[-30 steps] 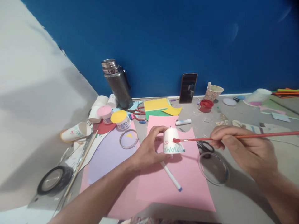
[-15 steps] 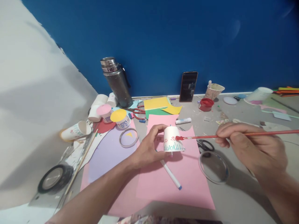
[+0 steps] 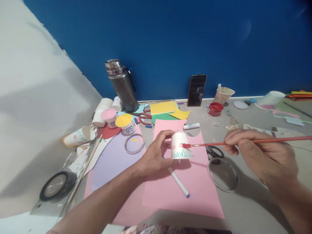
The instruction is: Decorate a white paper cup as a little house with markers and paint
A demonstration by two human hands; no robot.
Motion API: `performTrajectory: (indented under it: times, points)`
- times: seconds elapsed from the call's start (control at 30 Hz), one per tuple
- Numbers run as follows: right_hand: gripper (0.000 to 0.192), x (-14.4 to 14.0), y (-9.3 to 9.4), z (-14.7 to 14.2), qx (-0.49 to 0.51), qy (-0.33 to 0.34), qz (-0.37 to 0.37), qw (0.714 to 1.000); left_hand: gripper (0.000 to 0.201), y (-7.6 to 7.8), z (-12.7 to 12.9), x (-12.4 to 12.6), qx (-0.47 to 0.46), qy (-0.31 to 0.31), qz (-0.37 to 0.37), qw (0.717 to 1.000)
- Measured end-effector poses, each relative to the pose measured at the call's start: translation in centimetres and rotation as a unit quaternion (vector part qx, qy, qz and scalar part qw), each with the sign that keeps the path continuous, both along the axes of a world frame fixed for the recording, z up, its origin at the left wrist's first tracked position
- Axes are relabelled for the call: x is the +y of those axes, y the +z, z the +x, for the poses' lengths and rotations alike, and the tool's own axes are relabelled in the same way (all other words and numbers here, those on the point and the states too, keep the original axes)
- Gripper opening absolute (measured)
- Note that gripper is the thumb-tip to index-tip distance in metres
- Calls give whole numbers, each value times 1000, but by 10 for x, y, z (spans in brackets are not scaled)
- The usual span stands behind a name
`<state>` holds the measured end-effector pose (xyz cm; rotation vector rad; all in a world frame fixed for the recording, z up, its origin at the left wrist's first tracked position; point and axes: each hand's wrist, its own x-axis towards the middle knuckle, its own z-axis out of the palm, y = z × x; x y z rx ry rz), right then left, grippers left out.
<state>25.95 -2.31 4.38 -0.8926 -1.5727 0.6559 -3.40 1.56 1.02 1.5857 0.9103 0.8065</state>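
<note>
A grey worktop [image 3: 246, 208] is running along a deep blue wall [image 3: 170, 39], and craft supplies are lying all over it. At its centre a pink paper sheet [image 3: 195, 191] is serving as the working area.

The left hand [image 3: 156, 152] is gripping a small white paper cup [image 3: 179, 146], turned upside down and tilted, with fingers curled around its far side and thumb toward the camera. The right hand [image 3: 260, 156] is pinching a long red paintbrush [image 3: 243, 142] near the middle of its handle; the red-loaded tip is touching the cup's side wall.

Progress, as judged from the cup: a band of green grass strokes is already circling the rim, and a few red dabs are sitting above it. Much of the wall above them is showing bare white, so the red painting appears to be partly done.

The cup is lying directly in the left hand, just above the pink sheet, well apart from the right hand, which is joined to it only by the brush. A white marker [image 3: 179, 182] is resting on the sheet just below the cup. A pot of red paint [image 3: 215, 109] is standing near the wall, beside a phone [image 3: 196, 90] that is leaning upright.
</note>
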Motion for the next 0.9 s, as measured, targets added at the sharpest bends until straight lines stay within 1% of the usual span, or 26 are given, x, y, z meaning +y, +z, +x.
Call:
performTrajectory:
  times: [0.23,0.37,0.43,0.5,0.6,0.8,0.9]
  points:
    - [20,0,2,-4,0,-2,12,1000,81,3,-1,-1,58,9,28,998]
    - [22,-1,1,-4,-23,14,-1,1000,80,3,-1,-2,65,9,30,997]
    - [21,-1,0,-2,-6,2,-14,1000,81,2,0,-2,54,7,29,998]
    - [19,-1,-1,1,26,-24,-22,999,82,1,0,-1,35,4,24,999]
    - [16,0,-1,5,50,-47,-11,998,80,1,1,0,11,3,9,1000]
    - [13,-2,-3,6,52,-53,-42,996,86,1,0,-1,-18,4,6,1000]
    - [12,-3,-4,7,57,-54,-39,996,82,1,0,-1,-41,-10,-2,999]
